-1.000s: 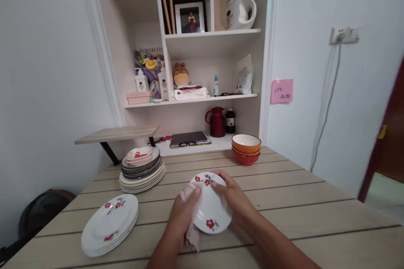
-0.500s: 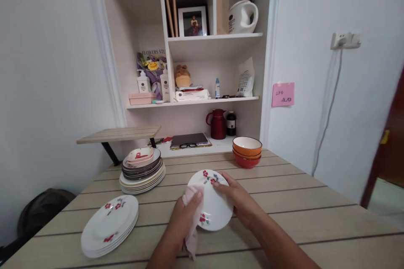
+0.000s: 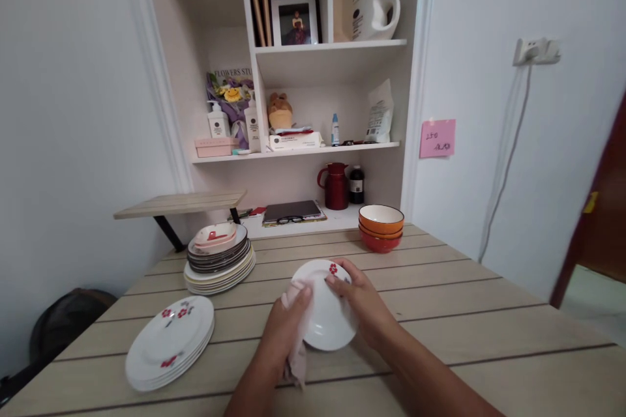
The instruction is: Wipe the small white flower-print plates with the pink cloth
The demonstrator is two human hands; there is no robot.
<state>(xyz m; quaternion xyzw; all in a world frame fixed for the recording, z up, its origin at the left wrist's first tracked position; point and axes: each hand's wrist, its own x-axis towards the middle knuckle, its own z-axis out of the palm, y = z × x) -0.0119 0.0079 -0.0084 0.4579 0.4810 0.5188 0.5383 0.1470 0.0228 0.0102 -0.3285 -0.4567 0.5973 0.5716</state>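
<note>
Place: we are sitting in a home dining nook.
Signs beyond our fingers: framed photo (image 3: pixel 295 21), kettle (image 3: pixel 374 12), stacked plates (image 3: pixel 218 262).

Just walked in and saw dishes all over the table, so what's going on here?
A person holds a small white plate with red flowers above the wooden table. The left hand presses a pinkish cloth against it, and the right hand grips its rim. A stack of matching plates lies to the left, a mixed pile of plates behind it, and orange bowls farther back.

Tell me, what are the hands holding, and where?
The right hand grips a small flowered plate by its far rim; the left hand presses a pink cloth against its near-left edge.
</note>
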